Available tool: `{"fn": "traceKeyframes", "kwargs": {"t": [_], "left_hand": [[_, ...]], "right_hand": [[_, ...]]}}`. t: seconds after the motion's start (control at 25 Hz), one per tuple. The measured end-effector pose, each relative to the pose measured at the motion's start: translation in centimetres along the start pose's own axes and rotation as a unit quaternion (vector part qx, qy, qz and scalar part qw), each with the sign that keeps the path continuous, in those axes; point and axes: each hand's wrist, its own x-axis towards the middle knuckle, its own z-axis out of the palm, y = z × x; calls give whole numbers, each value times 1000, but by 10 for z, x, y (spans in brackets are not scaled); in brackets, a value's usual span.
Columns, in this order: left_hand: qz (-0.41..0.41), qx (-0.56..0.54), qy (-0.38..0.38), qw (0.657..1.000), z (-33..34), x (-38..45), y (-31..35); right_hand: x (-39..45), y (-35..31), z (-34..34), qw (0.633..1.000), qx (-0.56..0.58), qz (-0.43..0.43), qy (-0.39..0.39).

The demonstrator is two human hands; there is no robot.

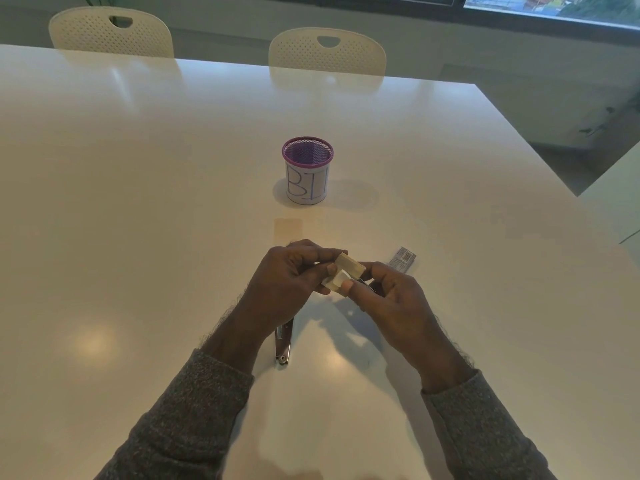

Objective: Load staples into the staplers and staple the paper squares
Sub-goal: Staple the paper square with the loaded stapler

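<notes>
Centrally on the white worktop (138,202), a purple mesh cup (307,169) with a white paper label was stood upright, and everything else could be placed from it. On the near side of the cup, a pale paper square (287,229) was laid flat on the worktop, just apart from the cup's base. Nearer still, both hands were held together above the surface. A small cream staple box (347,273) was pinched between them: the left hand (287,282) was curled round its left end, and the right hand (394,292) was closed on its right end with thumb and fingertips, the remaining fingers being bent. The box was tilted, and a lighter flap or inner part was seen at its near side; whether it was open could not be told. Both forearms, in grey knitted sleeves (194,417), were angled inward from the near edge.

Under the left wrist, a metal stapler part (284,341) was lain on the worktop, partly hidden. To the right of the hands, near-right of the cup, a small grey box with a barcode (401,258) was rested flat. Wide bare surface was left on both sides of the cup and beyond it, up to the far edge, where two white perforated chairs (327,51) were tucked. The right edge was run diagonally well away from the cup.
</notes>
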Motion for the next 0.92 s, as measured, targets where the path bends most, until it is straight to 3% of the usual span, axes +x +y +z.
{"fn": "traceKeyframes", "kwargs": {"t": [0.4, 0.6, 0.8, 0.92], "left_hand": [[-22, 4, 17, 1000, -6, 1, -6], [-65, -126, 100, 985, -19, 4, -2], [-75, -190, 138, 969, -17, 5, 11], [-70, -223, 161, 959, -16, 7, 27]], "right_hand": [[0, 0, 0, 999, 0, 41, 14], [-3, 6, 3, 979, -184, 26, 85], [-13, 4, 28, 905, -412, 5, 106], [-15, -2, 27, 888, -448, 36, 98]]}}
